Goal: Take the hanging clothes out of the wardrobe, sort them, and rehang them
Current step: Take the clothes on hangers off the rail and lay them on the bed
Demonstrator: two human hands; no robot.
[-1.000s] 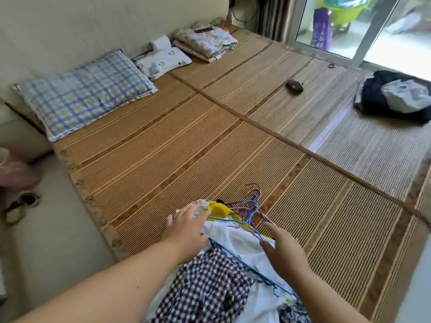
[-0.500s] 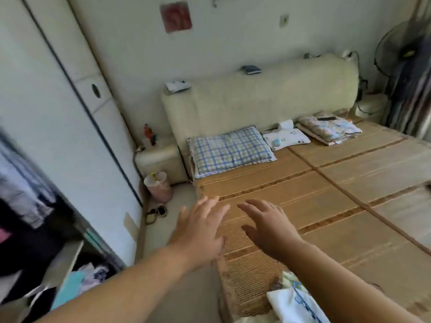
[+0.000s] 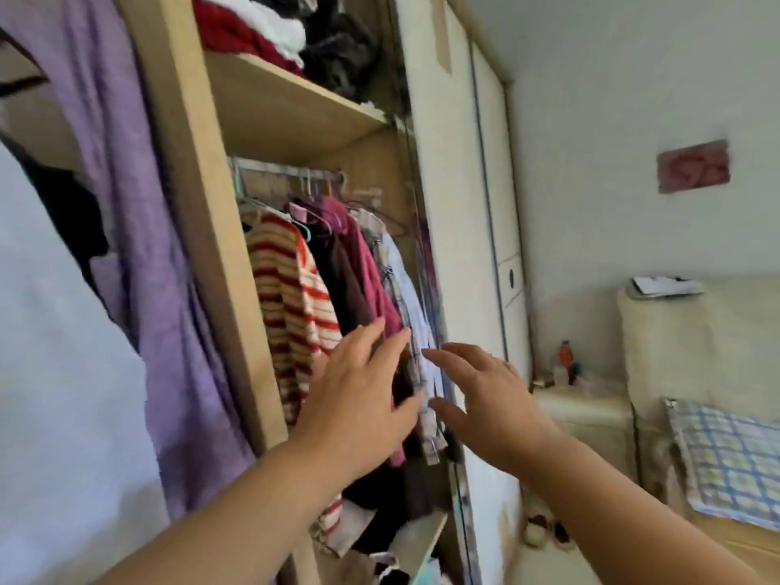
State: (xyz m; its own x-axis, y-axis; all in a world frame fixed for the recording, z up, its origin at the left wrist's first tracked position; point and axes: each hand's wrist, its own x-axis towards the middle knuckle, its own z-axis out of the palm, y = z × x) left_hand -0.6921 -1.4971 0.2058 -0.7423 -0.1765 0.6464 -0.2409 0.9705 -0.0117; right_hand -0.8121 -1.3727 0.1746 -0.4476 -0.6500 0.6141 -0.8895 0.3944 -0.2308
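From the head view, both of my hands are empty and reach toward the open wardrobe (image 3: pixel 198 230). The left hand (image 3: pixel 358 399) has its fingers spread and straight. Its fingertips lie over the lower edge of the magenta garment (image 3: pixel 371 285), but with the blur I cannot tell whether they touch the cloth. The right hand (image 3: pixel 485 399) is loosely spread too, just right of the pale checked shirt (image 3: pixel 415 327) and in front of the edge of the sliding door (image 3: pixel 451 247).

The hanging clothes are packed together on the rail (image 3: pixel 287 168), from the striped sweater (image 3: pixel 291 297) on the left to the checked shirt on the right. They hang long and downward, and their hooks sit well above and beyond both hands. The cloth is right at my fingertips, but the hangers are up and farther in.

I judge the left hand is nearer the bulk of the bunch and the right is better placed for the right-end shirt. Either must rise to the rail to lift the hooks.
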